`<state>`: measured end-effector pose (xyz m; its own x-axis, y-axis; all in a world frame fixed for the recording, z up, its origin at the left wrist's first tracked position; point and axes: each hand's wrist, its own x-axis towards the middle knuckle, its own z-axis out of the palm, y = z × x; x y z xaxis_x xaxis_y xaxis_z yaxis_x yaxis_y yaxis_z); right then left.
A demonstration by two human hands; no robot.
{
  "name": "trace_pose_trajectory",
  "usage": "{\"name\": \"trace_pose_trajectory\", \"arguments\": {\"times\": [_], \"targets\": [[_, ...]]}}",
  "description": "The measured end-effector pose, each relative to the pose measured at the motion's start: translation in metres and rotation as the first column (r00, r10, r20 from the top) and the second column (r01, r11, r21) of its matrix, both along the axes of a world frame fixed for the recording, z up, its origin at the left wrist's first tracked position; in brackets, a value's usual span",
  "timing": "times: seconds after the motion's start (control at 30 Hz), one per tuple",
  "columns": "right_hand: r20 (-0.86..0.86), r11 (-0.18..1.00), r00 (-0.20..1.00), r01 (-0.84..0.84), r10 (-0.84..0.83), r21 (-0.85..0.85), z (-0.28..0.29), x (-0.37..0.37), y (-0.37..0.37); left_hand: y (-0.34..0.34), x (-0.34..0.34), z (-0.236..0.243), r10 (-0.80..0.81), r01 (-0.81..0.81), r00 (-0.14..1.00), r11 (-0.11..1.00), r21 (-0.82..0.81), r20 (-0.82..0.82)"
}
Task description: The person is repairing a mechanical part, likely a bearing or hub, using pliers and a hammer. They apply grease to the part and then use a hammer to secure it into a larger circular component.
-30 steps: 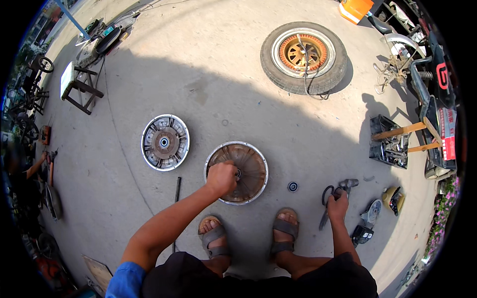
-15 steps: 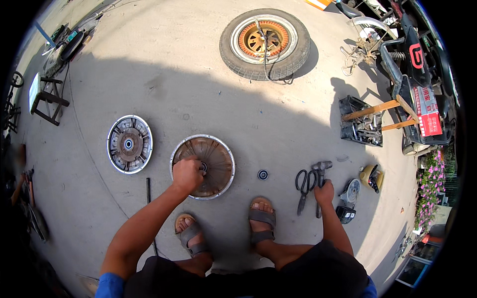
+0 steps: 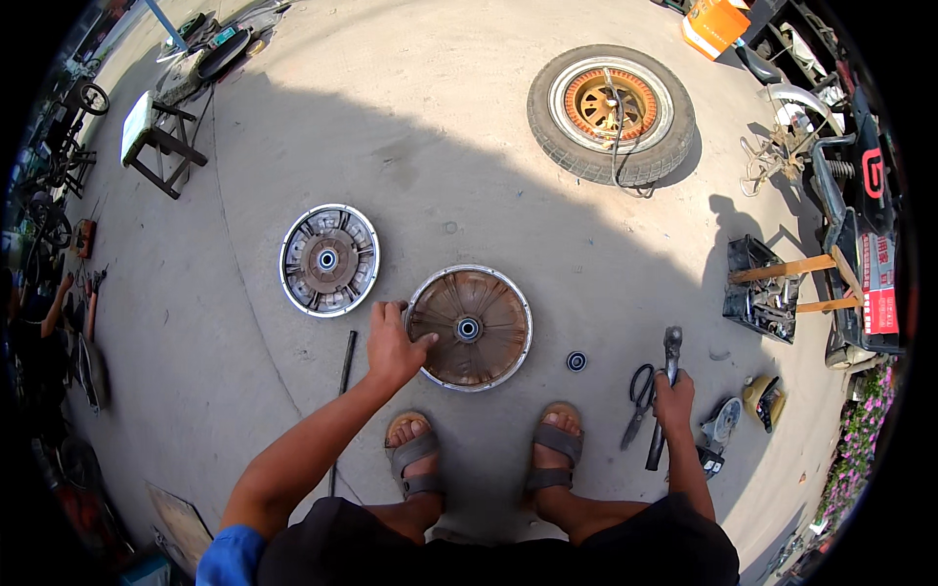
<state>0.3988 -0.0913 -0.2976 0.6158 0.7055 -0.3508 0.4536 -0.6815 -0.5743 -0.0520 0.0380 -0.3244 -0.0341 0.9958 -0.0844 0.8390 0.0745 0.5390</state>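
Observation:
A round hub motor cover [image 3: 469, 366], brown inside with a silver rim, lies on the concrete before my feet. A bearing [image 3: 468, 329] sits in its centre hole. My left hand [image 3: 395, 350] grips the cover's left edge, thumb over the rim and fingers along its outer side. My right hand [image 3: 673, 400] is closed around the handle of a hammer [image 3: 672, 342], head pointing away from me. Large black-handled scissors [image 3: 639, 396] lie just left of the hammer. Between the cover and scissors lies a loose bearing [image 3: 576, 361].
A second hub cover [image 3: 327, 288] lies to the left, beside a dark rod [image 3: 347, 361]. Farther off are a tyred wheel [image 3: 562, 137] with a cable, a stool [image 3: 161, 146] and a crate of tools [image 3: 757, 313]. An angle grinder [image 3: 721, 422] lies beyond my right hand.
My left hand has gone from the cover's centre to its left rim, uncovering the bearing. My right hand has picked the hammer up beside the scissors. The whole view has shifted.

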Motion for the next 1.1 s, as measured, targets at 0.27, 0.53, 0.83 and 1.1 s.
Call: {"name": "trace_pose_trajectory", "arguments": {"times": [0.27, 0.53, 0.83, 1.1], "targets": [[-0.319, 0.820, 0.758, -0.554, 0.569, 0.145, 0.019, -0.149, 0.041, 0.020, 0.004, -0.023, 0.118, -0.055, 0.979, 0.937, -0.344, 0.165], [-0.340, 0.726, 0.651, -0.665, 0.679, 0.177, 0.012, -0.208, 0.065, 0.031, 0.006, -0.037, 0.123, -0.077, 0.987, 0.923, -0.377, 0.101], [-0.289, 0.706, 0.650, -0.689, 0.703, 0.165, 0.002, -0.217, 0.064, 0.032, 0.005, -0.036, 0.116, -0.069, 0.988, 0.918, -0.391, 0.098], [-0.229, 0.665, 0.631, -0.736, 0.741, 0.123, 0.003, -0.222, 0.067, 0.031, 0.007, -0.037, 0.103, -0.054, 0.988, 0.927, -0.372, 0.112]]}}
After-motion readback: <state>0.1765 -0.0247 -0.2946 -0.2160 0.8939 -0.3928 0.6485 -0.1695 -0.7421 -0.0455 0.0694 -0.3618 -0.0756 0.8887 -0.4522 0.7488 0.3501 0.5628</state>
